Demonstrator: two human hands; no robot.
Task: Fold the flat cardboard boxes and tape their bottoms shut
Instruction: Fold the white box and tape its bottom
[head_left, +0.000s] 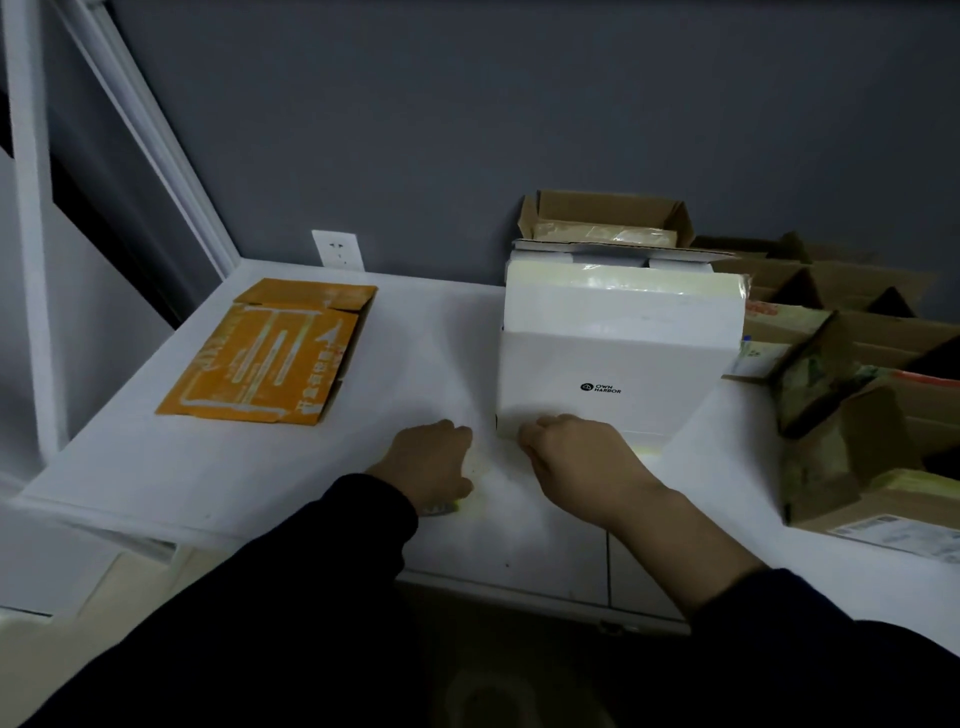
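Left hand (431, 462) and right hand (576, 457) meet at a white box's (618, 353) near edge (orange box (270, 353) flat, well left); each grip curled, seemingly pinching something unclear.

Ahead of me stands a plain, matt grey-blue wall (467, 130), dim under weak, even light; a white square wall socket (337, 249) sits low on it, just above the back edge of the white, smooth-topped desk (415, 338); to my left a white upright post (31, 208) rises beside the desk, and white slanting rails (156, 140) run down to the desk's back corner; a thin dark seam (608, 571) cuts the white surface near its front edge; below, at my left, lies pale beige floor (119, 582).
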